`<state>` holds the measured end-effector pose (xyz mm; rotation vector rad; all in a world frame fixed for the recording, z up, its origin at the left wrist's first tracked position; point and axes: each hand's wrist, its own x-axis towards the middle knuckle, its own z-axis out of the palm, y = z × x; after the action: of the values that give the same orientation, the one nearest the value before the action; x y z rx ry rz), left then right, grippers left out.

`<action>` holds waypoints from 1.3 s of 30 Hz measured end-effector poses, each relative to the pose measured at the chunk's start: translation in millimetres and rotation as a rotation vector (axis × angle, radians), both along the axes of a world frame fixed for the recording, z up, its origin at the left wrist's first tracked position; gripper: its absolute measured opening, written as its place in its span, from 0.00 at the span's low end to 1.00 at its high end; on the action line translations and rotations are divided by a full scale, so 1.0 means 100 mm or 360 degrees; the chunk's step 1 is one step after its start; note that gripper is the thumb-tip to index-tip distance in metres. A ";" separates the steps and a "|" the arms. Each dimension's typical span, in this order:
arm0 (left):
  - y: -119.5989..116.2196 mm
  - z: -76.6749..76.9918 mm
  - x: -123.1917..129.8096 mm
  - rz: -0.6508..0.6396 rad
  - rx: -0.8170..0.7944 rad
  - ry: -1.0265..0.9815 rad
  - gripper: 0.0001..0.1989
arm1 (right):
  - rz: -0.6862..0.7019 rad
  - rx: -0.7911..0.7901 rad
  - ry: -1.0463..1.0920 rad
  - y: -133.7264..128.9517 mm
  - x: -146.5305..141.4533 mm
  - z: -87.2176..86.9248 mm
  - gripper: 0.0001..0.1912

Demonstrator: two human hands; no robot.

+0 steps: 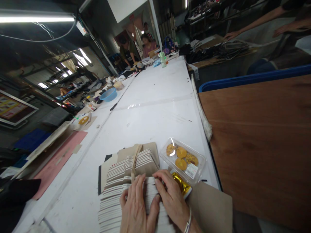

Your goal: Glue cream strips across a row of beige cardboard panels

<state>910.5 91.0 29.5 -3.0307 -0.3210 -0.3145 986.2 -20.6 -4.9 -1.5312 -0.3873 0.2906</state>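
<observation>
Fanned rows of thin grey-white cardboard pieces (pixel 110 204) lie at the near edge of the white table. My left hand (pixel 136 204) is laid over them, fingers together and bent down over the pieces, thumb apart. On the other side of the same row, my right hand (pixel 170 194) has its fingertips curled onto the pieces' edges. Both hands grip the row from above. A beige strap (pixel 136 158) crosses the farther pieces. Close beside my right hand are a gold foil packet (pixel 181 183) and a clear plastic box of cookies (pixel 183 158).
The long white table (pixel 155 119) stretches away ahead. A flat grey board (pixel 211 204) lies at the right, near a brown wooden board (pixel 262 142) with a blue rim behind it. A blue basin (pixel 108 94) and a bottle (pixel 162 60) stand farther off. Other people are in the background.
</observation>
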 end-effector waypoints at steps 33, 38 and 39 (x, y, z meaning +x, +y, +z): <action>0.05 0.09 0.05 -0.0264 0.0211 -0.0016 0.21 | -0.0184 -0.0235 -0.0212 0.15 0.14 -0.14 0.15; 0.05 0.05 0.06 -0.0224 0.0263 -0.0049 0.21 | -0.0076 -0.0147 -0.0071 0.11 0.12 -0.02 0.14; 0.05 0.04 0.06 -0.0230 0.0266 -0.0041 0.21 | -0.0038 -0.0134 -0.0029 0.11 0.12 -0.01 0.15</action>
<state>916.8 96.4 33.9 -2.8921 -0.0730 -0.3701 997.9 -9.4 -6.1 -1.6209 -0.3746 0.2777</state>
